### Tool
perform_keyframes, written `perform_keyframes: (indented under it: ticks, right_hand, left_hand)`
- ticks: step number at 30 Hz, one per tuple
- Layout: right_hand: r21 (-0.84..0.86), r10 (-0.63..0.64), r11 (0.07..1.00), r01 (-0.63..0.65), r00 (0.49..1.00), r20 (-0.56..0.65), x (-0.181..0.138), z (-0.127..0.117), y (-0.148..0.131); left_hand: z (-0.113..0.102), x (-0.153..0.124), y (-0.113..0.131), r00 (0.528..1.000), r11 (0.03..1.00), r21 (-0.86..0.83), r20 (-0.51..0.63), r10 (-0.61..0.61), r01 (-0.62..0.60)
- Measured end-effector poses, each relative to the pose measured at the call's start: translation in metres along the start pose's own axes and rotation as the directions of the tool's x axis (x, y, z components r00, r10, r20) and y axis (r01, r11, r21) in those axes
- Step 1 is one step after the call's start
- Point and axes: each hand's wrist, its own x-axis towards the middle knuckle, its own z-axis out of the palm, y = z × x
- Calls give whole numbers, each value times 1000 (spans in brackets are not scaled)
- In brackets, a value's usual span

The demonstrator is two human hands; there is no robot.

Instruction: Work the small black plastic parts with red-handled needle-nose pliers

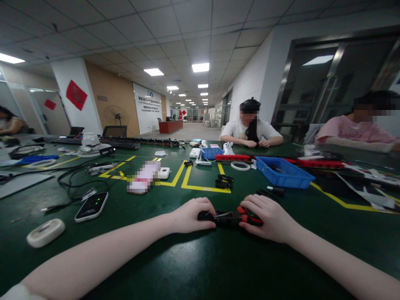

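Observation:
My right hand (269, 216) is closed round the red and black handles of a pair of pliers (243, 213), whose jaws point left. Between thumb and fingers, my left hand (193, 214) grips a small black part (204, 216). The jaws lie close against that part; whether they bite on it I cannot tell. Both hands are low over the green table (187, 258), near its front. Just beyond them are several black pieces (224, 181) in a yellow tape outline. A black cylindrical piece (275, 191) lies behind my right hand.
Blue bins (285, 177) stand at the back right, beside red strips (233, 158) and a white ring (240, 166). On the left are a phone (144, 178), a small device with green lights (92, 206), a white oval object (46, 232) and cables. People sit across the table.

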Motion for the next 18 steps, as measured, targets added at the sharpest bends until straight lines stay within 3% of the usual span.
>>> perform_keyframes:
  ticks: [12,18]
  right_hand:
    - [-23,4,1000,-5,999,-38,-3,7,3]
    - [-19,5,1000,-5,1000,3,-1,2,1]
  left_hand:
    - [1,-1,-3,1000,999,-45,-19,8,-8]
    - [0,-1,-3,1000,1000,-12,-7,10,-10]
